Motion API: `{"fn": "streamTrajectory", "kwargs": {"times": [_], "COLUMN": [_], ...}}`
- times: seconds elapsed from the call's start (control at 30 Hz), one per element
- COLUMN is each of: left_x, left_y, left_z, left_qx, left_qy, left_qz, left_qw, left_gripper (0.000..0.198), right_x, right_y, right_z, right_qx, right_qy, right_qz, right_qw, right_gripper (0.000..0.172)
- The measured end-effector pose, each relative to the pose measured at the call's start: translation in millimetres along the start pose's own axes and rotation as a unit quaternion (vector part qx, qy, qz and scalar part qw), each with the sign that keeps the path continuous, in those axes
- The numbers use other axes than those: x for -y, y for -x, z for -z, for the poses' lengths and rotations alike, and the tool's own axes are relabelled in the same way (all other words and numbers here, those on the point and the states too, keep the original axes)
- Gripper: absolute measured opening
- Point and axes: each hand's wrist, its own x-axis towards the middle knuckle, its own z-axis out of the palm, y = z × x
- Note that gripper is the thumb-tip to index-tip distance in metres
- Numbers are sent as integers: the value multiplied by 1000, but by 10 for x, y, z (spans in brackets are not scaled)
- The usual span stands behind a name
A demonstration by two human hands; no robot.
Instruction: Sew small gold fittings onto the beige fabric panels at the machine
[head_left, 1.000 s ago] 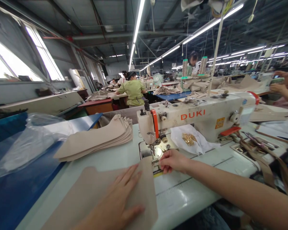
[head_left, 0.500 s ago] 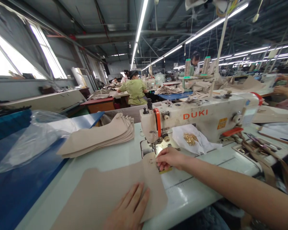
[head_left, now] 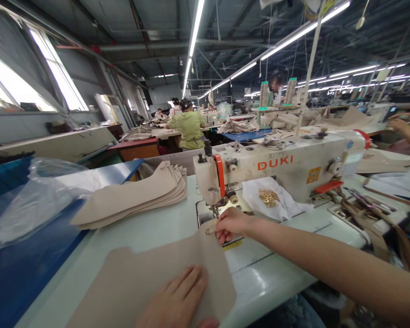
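Note:
A beige fabric piece (head_left: pixel 146 273) lies flat on the pale green sewing table (head_left: pixel 157 228). My left hand (head_left: pixel 179 300) rests flat on its near part, fingers stretched out. My right hand (head_left: pixel 230 223) pinches the far corner of the piece, where a small metal ring sits, just in front of the needle of the white DUKI sewing machine (head_left: pixel 280 166).
A stack of cut beige pieces (head_left: pixel 133 196) lies left of the machine, beside a clear plastic bag (head_left: pixel 34 200) on a blue surface. Gold rings on white cloth (head_left: pixel 269 198) sit under the machine arm. Straps and tools lie at right. Other people work at tables behind.
The beige piece has slid toward the needle. My right hand moved with its corner up to the presser foot, and my left hand shifted back along the fabric.

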Motion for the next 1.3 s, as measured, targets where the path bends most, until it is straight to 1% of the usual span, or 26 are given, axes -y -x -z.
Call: {"fn": "streamTrajectory", "kwargs": {"times": [0.07,0.13,0.17,0.27,0.33,0.4,0.53,0.7,0.83,1.03,1.17,1.2,1.27,1.3], "left_x": [23,77,113,218,265,287,287,290,295,301,306,307,307,307], "left_y": [-180,-407,-525,-822,-926,-957,-929,-922,-930,-936,-947,-949,-951,-952], "left_z": [-10,-84,-134,-279,-344,-382,-430,-457,-461,-488,-482,-478,-474,-474], "left_qx": [-28,-56,-66,-65,-59,-69,-110,-145,-148,-127,-108,-105,-103,-104], "left_qy": [26,56,73,126,148,155,159,153,151,147,148,150,155,156], "left_qz": [62,114,129,146,146,143,134,105,97,102,118,120,121,122], "left_qw": [997,990,987,979,976,975,972,972,973,976,976,976,975,975], "left_gripper": [35,29,27,21,20,19,17,18,18,19,18,18,17,16], "right_x": [-6,-15,-19,-29,-34,-38,-38,-29,-17,8,-84,-133,-250,-313], "right_y": [-14,-22,-25,-30,-37,-47,-57,-47,-51,-53,69,128,274,354], "right_z": [-2,-5,-6,-10,-12,-11,3,24,24,12,57,78,124,149], "right_qx": [1,0,0,-2,-3,-3,2,5,5,-12,-54,-69,-92,-98], "right_qy": [5,8,9,12,12,12,12,23,42,84,125,143,216,300], "right_qz": [-4,-3,-2,1,2,2,2,2,1,20,72,97,178,254], "right_qw": [1000,1000,1000,1000,1000,1000,1000,1000,999,996,988,983,956,914], "right_gripper": [27,24,23,21,20,19,17,19,21,24,18,16,15,14]}}
